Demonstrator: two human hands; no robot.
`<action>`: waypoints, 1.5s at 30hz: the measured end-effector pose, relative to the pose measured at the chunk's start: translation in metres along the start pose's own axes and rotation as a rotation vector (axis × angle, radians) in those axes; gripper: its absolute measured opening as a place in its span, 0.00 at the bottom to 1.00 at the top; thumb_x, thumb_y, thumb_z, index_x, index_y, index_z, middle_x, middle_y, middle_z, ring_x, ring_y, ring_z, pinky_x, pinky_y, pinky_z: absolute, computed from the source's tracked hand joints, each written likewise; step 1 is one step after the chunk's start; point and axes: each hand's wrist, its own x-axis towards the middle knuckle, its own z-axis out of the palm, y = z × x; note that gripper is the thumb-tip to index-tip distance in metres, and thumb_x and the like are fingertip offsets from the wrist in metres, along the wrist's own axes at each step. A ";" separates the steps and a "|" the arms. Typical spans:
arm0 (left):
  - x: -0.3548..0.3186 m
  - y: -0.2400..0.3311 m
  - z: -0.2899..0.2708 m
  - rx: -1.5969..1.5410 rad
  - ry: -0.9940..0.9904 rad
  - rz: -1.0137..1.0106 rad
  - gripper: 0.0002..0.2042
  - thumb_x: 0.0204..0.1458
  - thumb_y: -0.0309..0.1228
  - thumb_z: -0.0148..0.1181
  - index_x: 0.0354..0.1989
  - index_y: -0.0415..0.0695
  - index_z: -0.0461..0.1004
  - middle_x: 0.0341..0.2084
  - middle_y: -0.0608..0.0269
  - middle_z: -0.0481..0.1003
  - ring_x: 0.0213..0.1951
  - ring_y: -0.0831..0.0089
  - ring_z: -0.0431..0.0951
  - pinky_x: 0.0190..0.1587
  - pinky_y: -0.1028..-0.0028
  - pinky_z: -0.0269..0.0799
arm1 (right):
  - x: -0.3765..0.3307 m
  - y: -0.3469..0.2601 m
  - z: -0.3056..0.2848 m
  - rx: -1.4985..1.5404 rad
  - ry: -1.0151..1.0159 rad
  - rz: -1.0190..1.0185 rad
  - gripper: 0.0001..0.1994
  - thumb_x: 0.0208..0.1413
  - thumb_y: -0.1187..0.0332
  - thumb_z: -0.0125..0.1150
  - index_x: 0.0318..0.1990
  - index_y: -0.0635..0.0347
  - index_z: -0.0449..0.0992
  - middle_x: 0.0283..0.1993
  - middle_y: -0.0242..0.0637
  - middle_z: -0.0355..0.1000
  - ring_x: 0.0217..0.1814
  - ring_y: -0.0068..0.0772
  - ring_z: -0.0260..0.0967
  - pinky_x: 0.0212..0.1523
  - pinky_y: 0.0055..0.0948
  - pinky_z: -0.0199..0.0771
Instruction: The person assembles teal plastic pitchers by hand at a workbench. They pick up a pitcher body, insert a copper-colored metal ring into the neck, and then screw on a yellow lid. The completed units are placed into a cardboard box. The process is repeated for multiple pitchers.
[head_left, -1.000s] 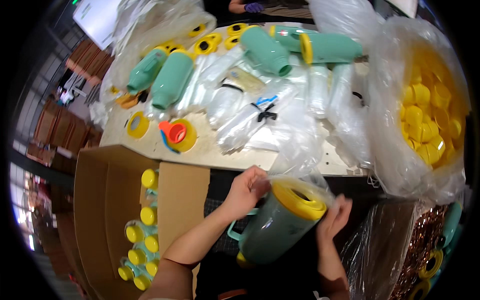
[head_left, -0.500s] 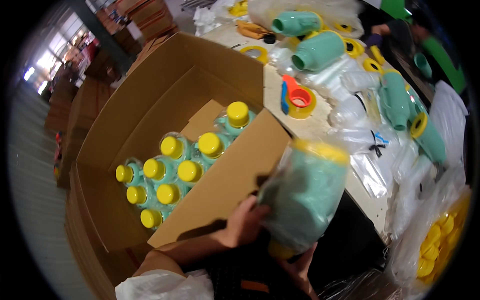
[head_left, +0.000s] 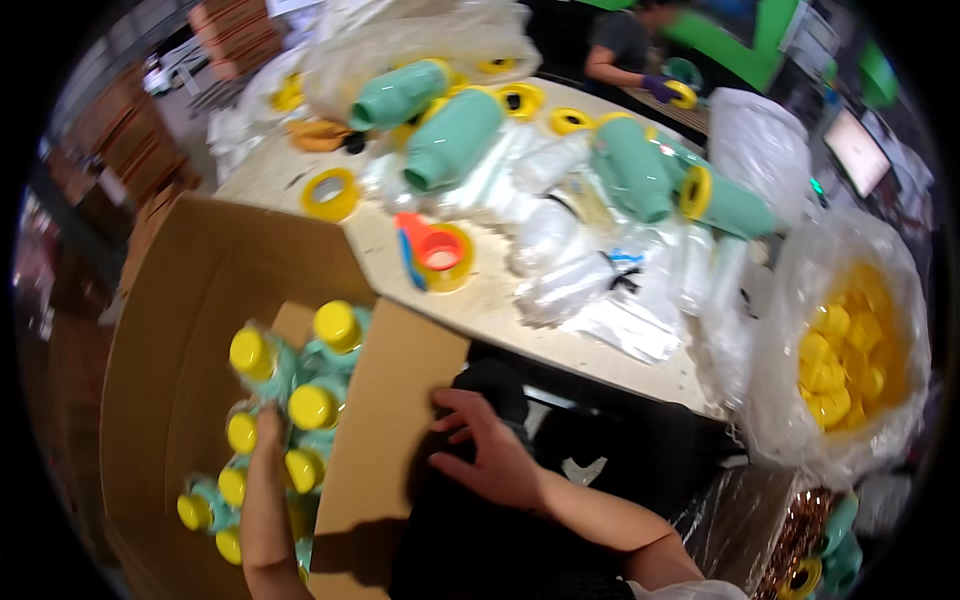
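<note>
Down in the cardboard box (head_left: 150, 370), my left hand (head_left: 268, 428) is closed against the side of a teal bottle (head_left: 278, 375) with a yellow cap, which leans a little; most of its fingers are hidden. Several more yellow-capped bottles (head_left: 312, 408) in clear plastic stand around it, some partly covered by my left forearm. My right hand (head_left: 490, 455) hangs over the box's near right flap (head_left: 390, 390), fingers spread and nothing in them.
Teal bottle bodies (head_left: 455, 138), clear plastic bags and a tape roll with an orange-and-blue dispenser (head_left: 437, 250) lie on the white table (head_left: 480, 310). A plastic-lined container of yellow caps (head_left: 835, 360) stands at right. A co-worker (head_left: 625, 60) handles a yellow part beyond the table.
The wrapped bottle held between both hands has gone into the box's far side with my left hand. My right hand has let go. The view has turned rightward.
</note>
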 end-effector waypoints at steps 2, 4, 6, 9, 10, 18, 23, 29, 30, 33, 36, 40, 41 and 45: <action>-0.014 -0.004 0.010 -0.363 -0.059 -0.118 0.14 0.62 0.33 0.52 0.47 0.35 0.75 0.40 0.56 0.79 0.38 0.63 0.79 0.39 0.63 0.75 | -0.001 0.010 -0.046 -0.109 0.132 0.202 0.28 0.55 0.77 0.66 0.62 0.60 0.63 0.54 0.42 0.68 0.50 0.29 0.72 0.48 0.27 0.74; -0.023 0.017 -0.016 0.590 -0.101 -0.257 0.19 0.59 0.34 0.55 0.53 0.32 0.70 0.46 0.44 0.78 0.48 0.52 0.79 0.50 0.59 0.74 | 0.001 0.028 -0.098 -0.146 0.349 0.243 0.21 0.58 0.71 0.64 0.58 0.59 0.66 0.49 0.37 0.71 0.44 0.26 0.71 0.43 0.27 0.74; -0.090 0.079 0.030 0.966 0.097 0.114 0.26 0.55 0.32 0.59 0.61 0.33 0.62 0.50 0.37 0.73 0.55 0.41 0.72 0.57 0.54 0.69 | 0.002 0.034 -0.144 -0.106 0.554 0.250 0.18 0.60 0.71 0.61 0.56 0.59 0.67 0.47 0.35 0.71 0.41 0.22 0.69 0.42 0.26 0.71; -0.166 0.179 0.079 0.718 0.398 0.833 0.29 0.49 0.23 0.60 0.62 0.35 0.60 0.56 0.42 0.64 0.59 0.45 0.64 0.64 0.56 0.58 | 0.022 0.040 -0.159 -0.067 0.645 0.015 0.14 0.61 0.72 0.61 0.53 0.61 0.68 0.47 0.34 0.70 0.39 0.19 0.66 0.44 0.24 0.68; -0.176 0.211 0.111 0.528 0.315 0.924 0.30 0.48 0.23 0.59 0.62 0.35 0.60 0.55 0.43 0.64 0.59 0.49 0.64 0.64 0.58 0.58 | 0.028 0.053 -0.150 0.014 0.654 0.021 0.14 0.61 0.72 0.60 0.52 0.61 0.68 0.47 0.33 0.70 0.38 0.19 0.65 0.44 0.23 0.68; -0.028 0.360 0.392 0.088 0.275 0.614 0.38 0.50 0.29 0.67 0.66 0.34 0.52 0.58 0.34 0.60 0.61 0.48 0.62 0.64 0.53 0.59 | 0.017 0.086 -0.122 -0.276 0.231 0.047 0.19 0.52 0.79 0.65 0.51 0.57 0.71 0.38 0.35 0.73 0.34 0.28 0.74 0.36 0.27 0.73; -0.012 0.379 0.384 -0.445 -0.190 0.339 0.28 0.53 0.30 0.63 0.61 0.32 0.61 0.42 0.47 0.75 0.47 0.59 0.76 0.55 0.65 0.71 | 0.010 0.087 -0.131 0.112 0.304 0.136 0.11 0.57 0.77 0.62 0.48 0.62 0.74 0.38 0.34 0.76 0.36 0.23 0.73 0.37 0.25 0.73; -0.018 0.366 0.400 -0.032 0.046 0.502 0.43 0.42 0.37 0.72 0.67 0.39 0.55 0.61 0.38 0.61 0.59 0.49 0.67 0.63 0.60 0.64 | 0.006 0.085 -0.130 0.269 0.404 0.191 0.09 0.59 0.76 0.62 0.46 0.62 0.75 0.41 0.33 0.76 0.41 0.21 0.72 0.43 0.23 0.72; -0.015 0.366 0.406 0.056 0.137 0.498 0.47 0.40 0.38 0.73 0.68 0.42 0.53 0.63 0.37 0.58 0.61 0.47 0.66 0.64 0.60 0.63 | 0.004 0.087 -0.127 0.303 0.401 0.142 0.08 0.59 0.76 0.62 0.46 0.62 0.75 0.40 0.33 0.77 0.42 0.21 0.72 0.43 0.23 0.72; 0.016 0.377 0.412 0.120 0.076 0.452 0.52 0.34 0.39 0.76 0.70 0.47 0.51 0.64 0.37 0.57 0.61 0.44 0.66 0.64 0.59 0.64 | 0.000 0.083 -0.128 0.105 0.306 0.158 0.08 0.60 0.75 0.63 0.46 0.61 0.75 0.39 0.31 0.77 0.40 0.19 0.72 0.42 0.22 0.73; 0.040 0.382 0.410 0.184 0.020 0.509 0.47 0.32 0.39 0.77 0.64 0.40 0.59 0.54 0.44 0.69 0.53 0.51 0.74 0.57 0.61 0.71 | 0.000 0.083 -0.131 0.042 0.298 0.209 0.08 0.60 0.73 0.63 0.46 0.61 0.76 0.37 0.32 0.77 0.37 0.20 0.73 0.40 0.23 0.74; 0.018 0.387 0.406 0.017 -0.098 0.415 0.34 0.40 0.34 0.74 0.54 0.35 0.63 0.44 0.53 0.72 0.43 0.64 0.77 0.45 0.66 0.78 | 0.006 0.092 -0.132 0.121 0.343 0.227 0.09 0.60 0.72 0.63 0.46 0.61 0.77 0.36 0.33 0.78 0.37 0.21 0.74 0.40 0.24 0.75; -0.012 0.397 0.397 -0.098 -0.237 0.322 0.32 0.41 0.34 0.73 0.53 0.35 0.63 0.44 0.53 0.72 0.43 0.65 0.77 0.46 0.66 0.78 | 0.004 0.100 -0.135 0.141 0.346 0.244 0.09 0.60 0.72 0.64 0.47 0.61 0.77 0.38 0.34 0.78 0.38 0.22 0.74 0.41 0.24 0.75; -0.073 0.342 0.326 -0.505 -0.590 0.356 0.31 0.49 0.30 0.66 0.61 0.38 0.61 0.43 0.57 0.73 0.41 0.70 0.77 0.44 0.70 0.76 | 0.004 0.102 -0.152 0.689 0.279 0.371 0.14 0.64 0.63 0.60 0.51 0.60 0.73 0.45 0.38 0.78 0.45 0.31 0.76 0.48 0.31 0.77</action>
